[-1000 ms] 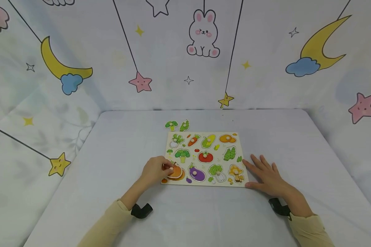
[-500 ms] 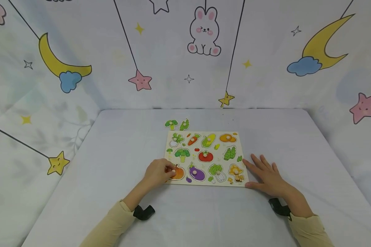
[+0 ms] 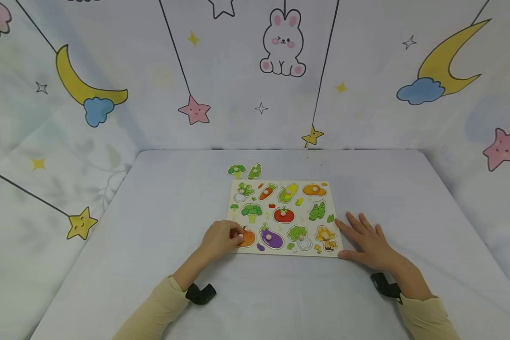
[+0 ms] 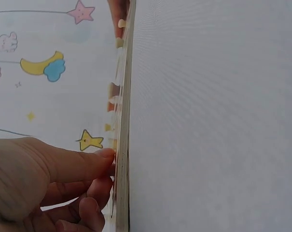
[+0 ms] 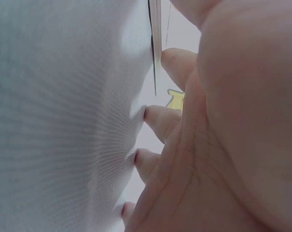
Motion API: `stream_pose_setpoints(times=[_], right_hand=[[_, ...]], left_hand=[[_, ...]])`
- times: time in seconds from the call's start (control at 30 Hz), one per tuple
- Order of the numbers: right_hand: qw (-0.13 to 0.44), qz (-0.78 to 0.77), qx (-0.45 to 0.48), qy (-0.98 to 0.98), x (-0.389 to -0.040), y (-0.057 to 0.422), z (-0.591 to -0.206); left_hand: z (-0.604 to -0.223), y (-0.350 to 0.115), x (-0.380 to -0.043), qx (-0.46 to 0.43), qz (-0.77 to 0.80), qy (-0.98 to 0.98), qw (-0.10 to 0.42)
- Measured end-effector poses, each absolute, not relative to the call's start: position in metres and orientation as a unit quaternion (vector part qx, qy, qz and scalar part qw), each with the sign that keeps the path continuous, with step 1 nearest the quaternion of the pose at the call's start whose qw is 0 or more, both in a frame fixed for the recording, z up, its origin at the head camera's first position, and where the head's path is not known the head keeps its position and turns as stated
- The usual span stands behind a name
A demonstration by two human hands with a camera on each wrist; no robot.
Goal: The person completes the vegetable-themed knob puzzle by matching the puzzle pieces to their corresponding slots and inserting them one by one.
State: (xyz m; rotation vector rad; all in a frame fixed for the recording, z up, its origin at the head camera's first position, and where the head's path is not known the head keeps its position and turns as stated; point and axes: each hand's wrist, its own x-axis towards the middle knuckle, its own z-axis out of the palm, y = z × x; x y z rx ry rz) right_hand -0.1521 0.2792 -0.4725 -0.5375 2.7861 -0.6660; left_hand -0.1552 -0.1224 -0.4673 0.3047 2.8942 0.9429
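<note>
A wooden vegetable puzzle board [image 3: 301, 217] lies on the white table. My left hand [image 3: 220, 239] pinches the small knob on the orange pumpkin piece [image 3: 249, 238] at the board's lower left corner. In the head view that piece lines up with its printed place; the fingers cover its left part. In the left wrist view, thumb and fingertips meet at the board's face. My right hand [image 3: 367, 241] lies spread on the table, its thumb and index finger touching the board's right edge. Beyond the board's back edge lie a loose broccoli piece [image 3: 237, 170] and a green asparagus-like piece [image 3: 255, 171].
Knobbed pieces such as the tomato [image 3: 284, 216], eggplant [image 3: 272, 239] and mushroom [image 3: 325, 236] sit in the board. The printed broccoli [image 3: 251, 213] and green spears [image 3: 317, 211] show no knobs. A patterned cloth backdrop [image 3: 221, 127] rises behind the table.
The pumpkin piece, tilted and offset from its printed shape a second ago, now lines up with it. The left hand moved slightly right with it. The right hand stayed in place.
</note>
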Motion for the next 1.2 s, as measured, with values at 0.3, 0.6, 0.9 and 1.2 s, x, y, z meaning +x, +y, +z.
stream_pose_setpoints(times=[0.3, 0.6, 0.9, 1.2], right_hand=[[0.115, -0.232, -0.178, 0.949, -0.152, 0.280, -0.474], [0.110, -0.230, -0.182, 0.950, -0.151, 0.280, -0.474], [0.109, -0.242, -0.186, 0.946, -0.149, 0.281, -0.473], [0.100, -0.235, -0.188, 0.948, -0.148, 0.280, -0.473]], left_hand=[[-0.467, -0.123, -0.156, 0.101, 0.311, 0.944, 0.046], [-0.436, -0.134, -0.184, 0.087, 0.313, 0.944, 0.052], [-0.434, -0.150, -0.278, 0.002, 0.365, 0.930, -0.052], [-0.462, -0.148, -0.331, -0.083, 0.455, 0.887, 0.009]])
